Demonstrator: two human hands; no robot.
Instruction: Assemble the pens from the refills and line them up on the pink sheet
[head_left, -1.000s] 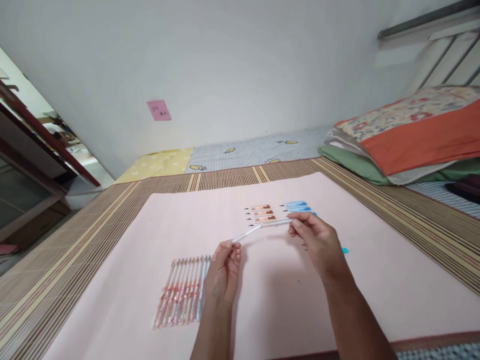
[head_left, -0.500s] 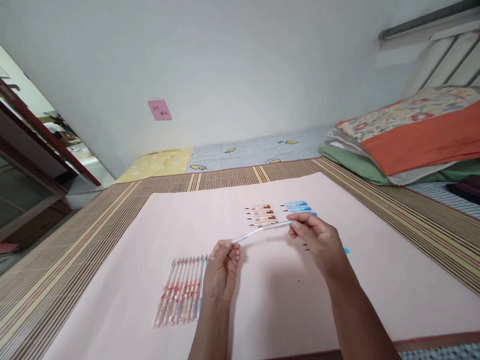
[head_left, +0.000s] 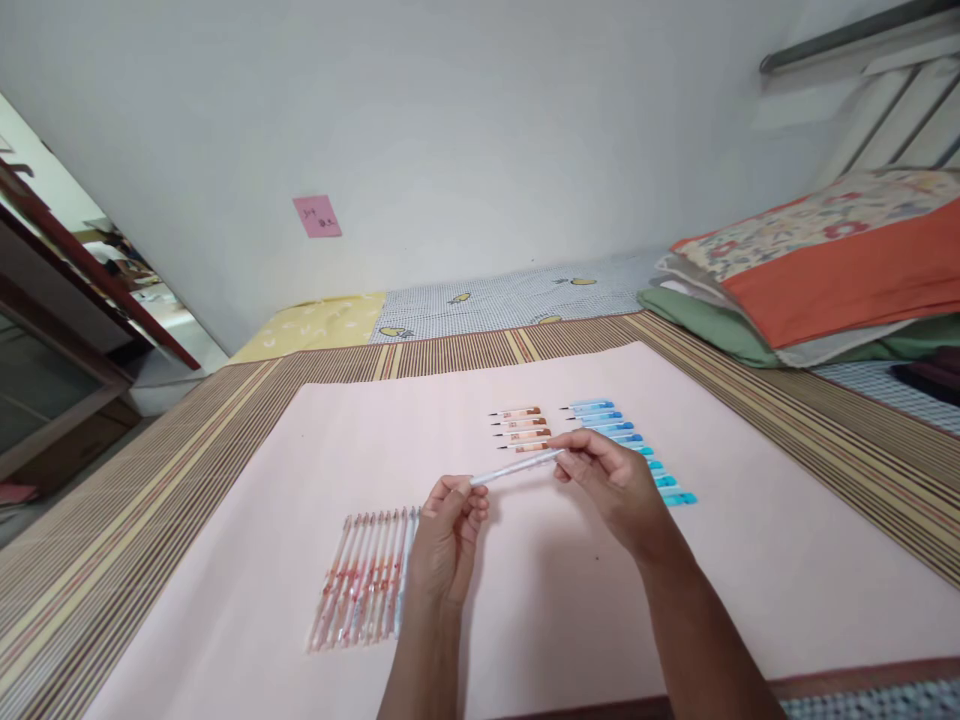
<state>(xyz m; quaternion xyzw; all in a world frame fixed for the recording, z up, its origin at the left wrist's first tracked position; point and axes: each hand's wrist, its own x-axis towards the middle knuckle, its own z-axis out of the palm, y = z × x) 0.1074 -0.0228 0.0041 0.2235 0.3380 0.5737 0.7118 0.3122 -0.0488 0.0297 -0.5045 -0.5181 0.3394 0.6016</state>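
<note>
Both my hands hold one thin white pen (head_left: 516,467) level above a pale pink sheet (head_left: 315,450). My left hand (head_left: 448,540) pinches its near left end. My right hand (head_left: 611,485) pinches its far right end with thumb and fingertips. Just beyond the pen lies a short row of brown pen parts (head_left: 523,429) with black tips. A longer row of blue pen parts (head_left: 622,440) runs back to front beside my right hand. To the left of my left hand lies a row of several clear pen barrels with pink print (head_left: 364,583).
The pink sheet lies on a striped brown mat (head_left: 150,450) over a bed. Folded orange, floral and green bedding (head_left: 817,275) is stacked at the right. A white wall with a pink note (head_left: 317,216) stands behind. A dark wooden frame (head_left: 52,300) is at the left.
My right hand has slid left along the pen toward my left hand, so less pen shows between them. More of the blue row shows to its right.
</note>
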